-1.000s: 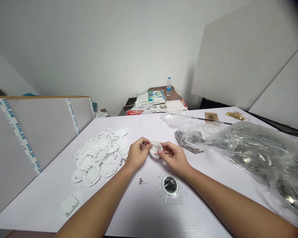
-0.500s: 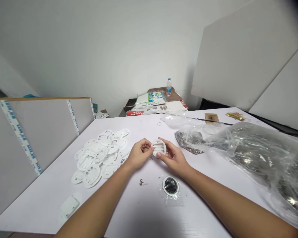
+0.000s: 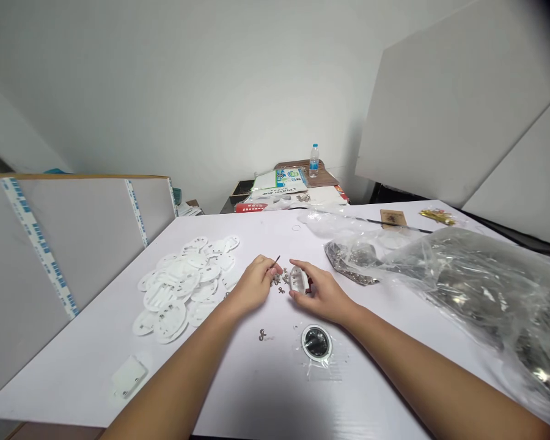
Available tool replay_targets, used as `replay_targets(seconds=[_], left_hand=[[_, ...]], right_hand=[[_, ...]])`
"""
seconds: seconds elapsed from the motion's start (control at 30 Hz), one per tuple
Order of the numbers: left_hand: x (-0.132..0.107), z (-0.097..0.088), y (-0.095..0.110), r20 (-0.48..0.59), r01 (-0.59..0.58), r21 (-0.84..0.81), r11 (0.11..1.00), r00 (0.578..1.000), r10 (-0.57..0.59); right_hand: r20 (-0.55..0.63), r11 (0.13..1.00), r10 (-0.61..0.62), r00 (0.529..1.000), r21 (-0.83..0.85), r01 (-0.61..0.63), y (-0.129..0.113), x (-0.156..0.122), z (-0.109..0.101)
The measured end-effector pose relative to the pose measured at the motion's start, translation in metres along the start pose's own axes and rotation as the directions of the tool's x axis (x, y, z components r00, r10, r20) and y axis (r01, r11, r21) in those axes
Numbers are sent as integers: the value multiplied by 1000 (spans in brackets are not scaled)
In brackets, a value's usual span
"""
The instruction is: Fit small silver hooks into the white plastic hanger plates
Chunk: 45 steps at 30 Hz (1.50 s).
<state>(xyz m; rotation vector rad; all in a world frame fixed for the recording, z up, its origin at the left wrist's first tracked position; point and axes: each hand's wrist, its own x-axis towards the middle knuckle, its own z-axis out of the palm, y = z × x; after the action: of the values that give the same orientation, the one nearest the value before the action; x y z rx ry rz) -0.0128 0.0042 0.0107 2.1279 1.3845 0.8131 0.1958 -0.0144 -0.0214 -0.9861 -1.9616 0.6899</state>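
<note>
My right hand [image 3: 319, 293] grips a small round white plastic part [image 3: 299, 280], tilted on edge just above the white table [image 3: 238, 373]. My left hand [image 3: 255, 282] is pinched on a thin dark metal piece [image 3: 275, 261] that sticks up from its fingertips. Between the hands lie several small metal clips [image 3: 282, 281]. Left of my left hand spreads a heap of white plastic discs [image 3: 184, 286].
A round black-and-white part [image 3: 316, 342] on a plastic scrap lies near my right forearm, with one stray clip [image 3: 261, 335] beside it. Clear bags of metal parts [image 3: 476, 287] fill the right side. A white block [image 3: 128, 377] sits front left. Grey boards [image 3: 73, 238] stand at left.
Both hands have dropped toward the table. The white part, held up between both hands before, is now in my right hand alone, and my left hand has pinched a thin metal piece.
</note>
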Motion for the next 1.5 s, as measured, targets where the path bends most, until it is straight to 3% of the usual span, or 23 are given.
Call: replay_targets(seconds=[0.07, 0.23, 0.4, 0.5, 0.73, 1.5], left_hand=[[1, -3, -1, 3, -22, 88, 996, 1000, 22], [-2, -11, -2, 124, -120, 225, 967, 988, 94], [-7, -18, 0, 257, -141, 241, 960, 963, 77], [-6, -18, 2, 319, -208, 242, 948, 939, 125], [-5, -9, -3, 295, -266, 306, 914, 939, 175], [-6, -7, -3, 287, -258, 329, 908, 944, 164]], right_hand=[[45, 998, -25, 999, -48, 27, 0, -1, 1], [84, 988, -62, 995, -136, 73, -1, -1, 0], [99, 983, 3, 995, -181, 15, 0, 0, 0], [113, 978, -9, 993, -208, 33, 0, 0, 0], [128, 971, -42, 991, -230, 70, 1, -1, 1], [146, 978, -23, 989, -203, 53, 0, 0, 3]])
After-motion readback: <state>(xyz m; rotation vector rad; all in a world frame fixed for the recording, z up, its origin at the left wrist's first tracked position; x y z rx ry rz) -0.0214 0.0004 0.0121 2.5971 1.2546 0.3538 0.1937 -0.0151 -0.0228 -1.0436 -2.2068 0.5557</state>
